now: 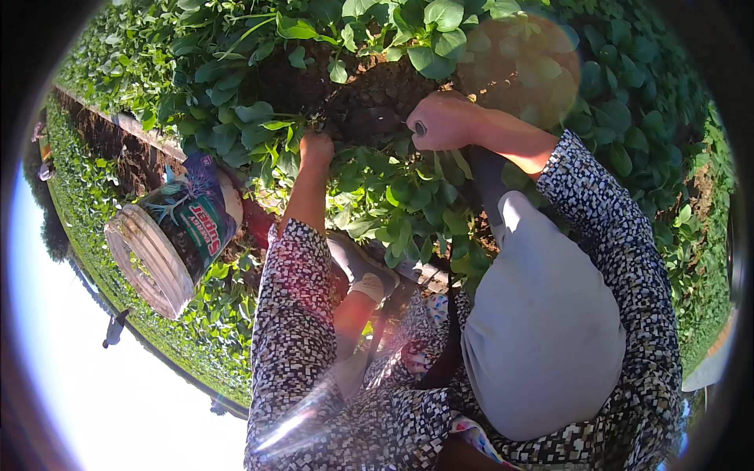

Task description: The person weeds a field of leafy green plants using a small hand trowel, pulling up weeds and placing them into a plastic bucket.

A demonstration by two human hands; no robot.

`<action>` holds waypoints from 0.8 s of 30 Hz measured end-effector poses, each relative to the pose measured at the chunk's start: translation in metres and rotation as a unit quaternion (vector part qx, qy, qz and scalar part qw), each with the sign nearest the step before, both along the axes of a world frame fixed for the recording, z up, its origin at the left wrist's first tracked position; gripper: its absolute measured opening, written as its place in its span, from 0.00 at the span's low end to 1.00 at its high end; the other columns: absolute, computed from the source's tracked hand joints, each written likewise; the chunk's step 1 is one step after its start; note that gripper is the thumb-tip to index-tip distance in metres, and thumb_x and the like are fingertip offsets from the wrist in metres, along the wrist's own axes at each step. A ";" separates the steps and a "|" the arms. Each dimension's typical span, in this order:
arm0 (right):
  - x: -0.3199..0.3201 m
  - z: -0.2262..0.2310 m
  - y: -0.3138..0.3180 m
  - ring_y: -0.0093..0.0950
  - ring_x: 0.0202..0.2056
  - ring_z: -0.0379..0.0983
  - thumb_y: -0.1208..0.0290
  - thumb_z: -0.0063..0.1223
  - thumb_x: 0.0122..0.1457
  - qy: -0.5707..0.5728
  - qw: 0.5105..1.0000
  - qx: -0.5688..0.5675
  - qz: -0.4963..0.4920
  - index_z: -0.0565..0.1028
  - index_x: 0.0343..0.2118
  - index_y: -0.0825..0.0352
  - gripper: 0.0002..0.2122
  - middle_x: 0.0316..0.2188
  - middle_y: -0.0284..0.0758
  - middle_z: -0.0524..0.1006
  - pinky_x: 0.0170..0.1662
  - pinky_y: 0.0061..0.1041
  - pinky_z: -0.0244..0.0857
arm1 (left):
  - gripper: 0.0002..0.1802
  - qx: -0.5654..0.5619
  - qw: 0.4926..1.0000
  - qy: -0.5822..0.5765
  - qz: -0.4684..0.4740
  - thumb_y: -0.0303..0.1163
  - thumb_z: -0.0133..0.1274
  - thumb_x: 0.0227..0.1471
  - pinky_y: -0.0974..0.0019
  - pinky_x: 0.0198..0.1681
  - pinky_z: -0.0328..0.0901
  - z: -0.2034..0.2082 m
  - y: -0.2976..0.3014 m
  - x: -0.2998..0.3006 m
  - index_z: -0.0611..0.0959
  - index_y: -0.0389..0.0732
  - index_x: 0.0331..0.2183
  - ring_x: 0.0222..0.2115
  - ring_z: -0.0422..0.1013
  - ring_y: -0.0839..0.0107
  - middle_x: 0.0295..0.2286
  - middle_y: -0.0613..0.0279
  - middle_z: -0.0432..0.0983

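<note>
My left hand [316, 149] is closed low among the leafy green plants [267, 129], at the near-left edge of a patch of dark soil [373, 118]. Leaves touch its fingers; what they grip is hidden. On the soil's right side, my right hand [446, 122] is closed in a fist, its back toward me and a ring on one finger. Whatever it may hold is out of sight. Between the hands and my body spread more broad-leaved plants [408, 196]. Both forearms wear black-and-white patterned sleeves.
A whitish plastic bucket [149, 259] with a dark printed label stands left of my left arm. My light-grey clad knee [542, 314] rises at right, and a shoe [363, 267] rests among plants. Another person [115, 328] appears far off at left. Dense greens surround me.
</note>
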State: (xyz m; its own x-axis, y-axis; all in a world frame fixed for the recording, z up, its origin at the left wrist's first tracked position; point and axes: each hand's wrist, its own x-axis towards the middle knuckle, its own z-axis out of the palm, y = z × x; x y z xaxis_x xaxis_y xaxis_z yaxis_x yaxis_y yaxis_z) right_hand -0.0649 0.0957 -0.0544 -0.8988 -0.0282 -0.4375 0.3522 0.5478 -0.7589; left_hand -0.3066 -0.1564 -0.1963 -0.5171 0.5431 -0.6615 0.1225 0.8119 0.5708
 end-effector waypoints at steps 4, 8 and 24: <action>0.002 -0.022 -0.011 0.44 0.26 0.72 0.64 0.50 0.44 0.069 0.995 0.064 -0.044 0.75 0.20 0.63 0.08 0.20 0.41 0.75 0.31 0.40 0.66 | 0.13 0.054 0.934 -0.168 0.309 0.29 0.53 0.52 0.66 0.26 0.66 0.070 0.082 0.053 0.76 0.42 0.42 0.23 0.68 0.70 0.25 0.64 0.73; -0.034 -0.004 -0.025 0.39 0.31 0.75 0.59 0.51 0.43 0.041 0.998 0.043 -0.019 0.80 0.27 0.57 0.11 0.26 0.38 0.78 0.34 0.37 0.67 | 0.05 0.294 0.947 0.104 0.078 0.27 0.51 0.55 0.70 0.23 0.62 0.058 0.032 -0.012 0.74 0.43 0.36 0.20 0.64 0.74 0.23 0.66 0.70; 0.080 0.038 0.002 0.41 0.25 0.73 0.66 0.48 0.46 0.078 0.985 0.123 -0.091 0.76 0.20 0.64 0.08 0.18 0.39 0.74 0.28 0.40 0.66 | 0.22 -0.239 0.901 0.134 -0.336 0.46 0.52 0.49 0.56 0.46 0.66 0.147 0.104 0.126 0.77 0.44 0.44 0.43 0.73 0.53 0.39 0.53 0.77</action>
